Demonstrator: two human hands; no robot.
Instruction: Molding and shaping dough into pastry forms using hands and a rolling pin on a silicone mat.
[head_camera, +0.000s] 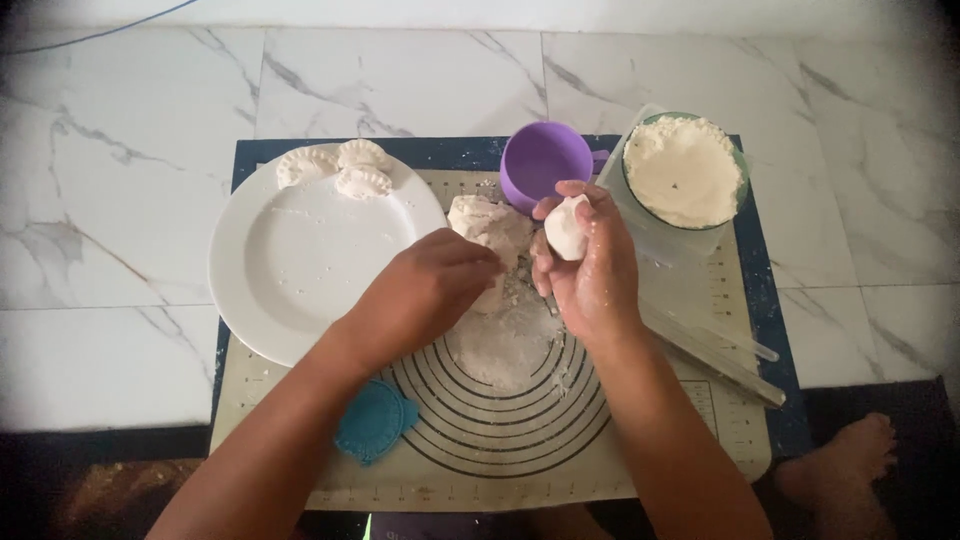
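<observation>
Both forearms come up from the bottom edge and lean toward each other, hands close together near the middle. The left hand (425, 290) is turned palm down, knuckles up, fingers curled under and bunched at the tips. The right hand (590, 265) is held a little higher, palm turned toward the left, fingers cupped and closed round a small white lump, with white dust on them. A bare foot (840, 470) shows at lower right.
</observation>
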